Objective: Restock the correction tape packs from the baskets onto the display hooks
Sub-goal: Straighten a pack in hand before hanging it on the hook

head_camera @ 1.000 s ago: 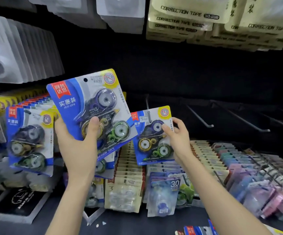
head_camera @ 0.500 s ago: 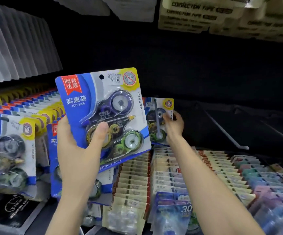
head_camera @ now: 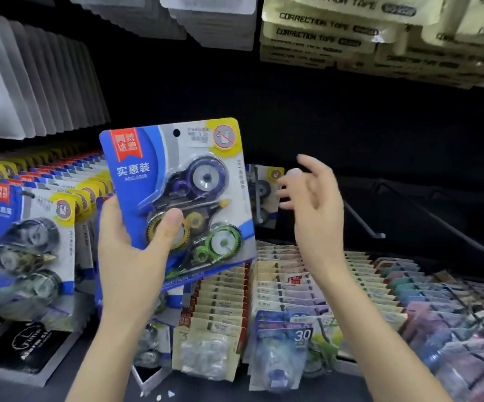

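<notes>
My left hand (head_camera: 130, 250) grips a blue and yellow correction tape pack (head_camera: 177, 181) by its lower left corner, thumb on the front, holding it upright in front of the display. A second pack of the same kind (head_camera: 264, 192) hangs far back on a display hook, partly hidden by the held pack. My right hand (head_camera: 313, 204) hovers just right of that hung pack, fingers spread and relaxed, holding nothing.
Rows of the same blue packs (head_camera: 31, 227) hang at the left. Cream and pastel packs (head_camera: 293, 285) fill the lower hooks. Bare metal hooks (head_camera: 365, 221) jut out at the right. Cream correction tape boxes (head_camera: 351, 30) hang overhead.
My right hand pushed its pack back along the hook, let go of it and drew away, fingers spread. My left hand kept its pack, drifting slightly right.
</notes>
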A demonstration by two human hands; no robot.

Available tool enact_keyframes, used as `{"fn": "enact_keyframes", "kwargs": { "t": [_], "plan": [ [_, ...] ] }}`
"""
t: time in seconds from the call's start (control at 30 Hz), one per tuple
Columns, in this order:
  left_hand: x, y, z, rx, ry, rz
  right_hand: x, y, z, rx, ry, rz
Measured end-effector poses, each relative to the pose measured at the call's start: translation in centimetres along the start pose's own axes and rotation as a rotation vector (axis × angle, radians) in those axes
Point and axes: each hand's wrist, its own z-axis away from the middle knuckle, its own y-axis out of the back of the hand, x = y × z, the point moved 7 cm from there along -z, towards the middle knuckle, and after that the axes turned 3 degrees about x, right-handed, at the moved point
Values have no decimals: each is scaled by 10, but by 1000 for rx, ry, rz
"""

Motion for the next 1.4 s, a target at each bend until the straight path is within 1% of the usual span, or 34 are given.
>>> {"fn": "enact_keyframes", "kwargs": {
  "t": [0.07,0.13,0.23,0.3,0.37,0.47,0.53,0.63,0.77,1.0,1.1,1.27,1.4],
  "plan": [
    [7,-4,14,-64,19,8,-23,-12,24,-199,-45,-81],
    [15,-11,32,-122,28,-1,-30,-17,44,-287,-99,-127],
    [14,-17,52,-228,56,-11,-22,-3,63,-219,-159,-207],
    [9,-12,51,-292,31,-69,-6,13,72,-148,-225,-271],
    [2,2,41,-252,-26,-134,11,30,79,-106,-249,-254],
    [-2,18,20,-159,-172,-326,27,45,84,-121,-195,-134],
    [-4,17,12,-148,-276,-471,32,46,84,-123,-164,-79],
    [-12,8,7,-148,-386,-636,34,43,79,-103,-128,-41],
    [-24,4,7,-141,-440,-790,35,41,70,-60,-92,14],
    [-36,6,1,-140,-429,-885,42,32,65,-37,-91,59],
    [-40,8,-1,-144,-416,-884,43,32,69,-8,-74,104],
    [-41,8,-4,-126,-444,-887,44,33,71,38,-73,98],
    [-41,8,-3,-117,-449,-882,48,26,70,37,-83,196]
  ]
}}
